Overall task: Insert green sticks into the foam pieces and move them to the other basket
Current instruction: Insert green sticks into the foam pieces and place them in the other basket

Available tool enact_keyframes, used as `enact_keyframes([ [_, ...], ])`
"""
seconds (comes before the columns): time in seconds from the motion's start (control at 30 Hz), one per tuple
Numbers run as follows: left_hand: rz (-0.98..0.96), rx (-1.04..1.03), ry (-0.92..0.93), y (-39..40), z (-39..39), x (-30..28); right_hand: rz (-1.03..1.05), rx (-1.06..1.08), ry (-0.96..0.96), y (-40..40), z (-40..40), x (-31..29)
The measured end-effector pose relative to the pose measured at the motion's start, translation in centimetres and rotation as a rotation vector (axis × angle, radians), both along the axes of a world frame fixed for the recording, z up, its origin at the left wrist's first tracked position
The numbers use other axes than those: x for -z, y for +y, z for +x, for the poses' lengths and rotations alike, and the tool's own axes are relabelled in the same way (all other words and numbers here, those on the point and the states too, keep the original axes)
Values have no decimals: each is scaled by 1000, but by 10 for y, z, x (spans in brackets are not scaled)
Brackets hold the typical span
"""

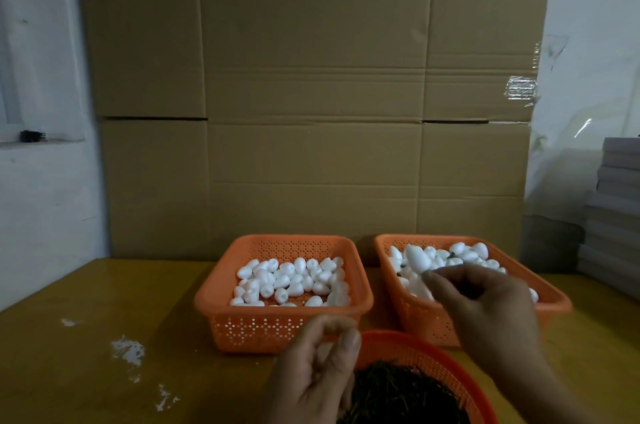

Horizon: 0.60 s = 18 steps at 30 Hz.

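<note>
Your right hand (485, 305) hangs over the right orange basket (554, 302), w/ thumb and forefinger pinching a white foam piece (417, 259) that sticks up and to the left above the heap; the rest of that hand is blurred, so the grip beyond the pinch is hard to read. A stick in that piece can't be made out. More foam pieces (467, 253) fill the right basket, a few w/ dark green bits between them.

Your left hand (318, 368) sits low at centre, beside the near round orange basket (433, 364), fingers curled toward the thumb in a narrow grip; can't tell whether anything thin is held between them. That round basket holds a dark pile of green sticks (398, 396).

The left orange basket (214, 299) stands just beside the right one, apart from both hands, w/ plain foam pieces (291, 281) in one loose layer. All three baskets rest on the yellow bench (86, 354), which has white scraps (128, 351) on its left part. Flattened cardboard (311, 94) stands behind.
</note>
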<state>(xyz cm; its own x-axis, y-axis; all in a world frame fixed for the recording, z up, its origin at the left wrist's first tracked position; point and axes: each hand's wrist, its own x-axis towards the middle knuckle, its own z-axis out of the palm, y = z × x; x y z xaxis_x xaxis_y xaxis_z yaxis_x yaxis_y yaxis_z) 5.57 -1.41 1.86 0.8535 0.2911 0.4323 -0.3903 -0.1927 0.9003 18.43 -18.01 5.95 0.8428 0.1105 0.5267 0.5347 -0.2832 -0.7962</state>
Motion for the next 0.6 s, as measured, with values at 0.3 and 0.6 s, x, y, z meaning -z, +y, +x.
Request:
enact_keyframes([
  [0.3, 49, -68, 11, 2, 3, 6, -579, 436, -29, -14, 85, -4],
  [0.6, 80, -112, 42, 2, 0, 5, -751, 408, 206, 1, 94, -13],
])
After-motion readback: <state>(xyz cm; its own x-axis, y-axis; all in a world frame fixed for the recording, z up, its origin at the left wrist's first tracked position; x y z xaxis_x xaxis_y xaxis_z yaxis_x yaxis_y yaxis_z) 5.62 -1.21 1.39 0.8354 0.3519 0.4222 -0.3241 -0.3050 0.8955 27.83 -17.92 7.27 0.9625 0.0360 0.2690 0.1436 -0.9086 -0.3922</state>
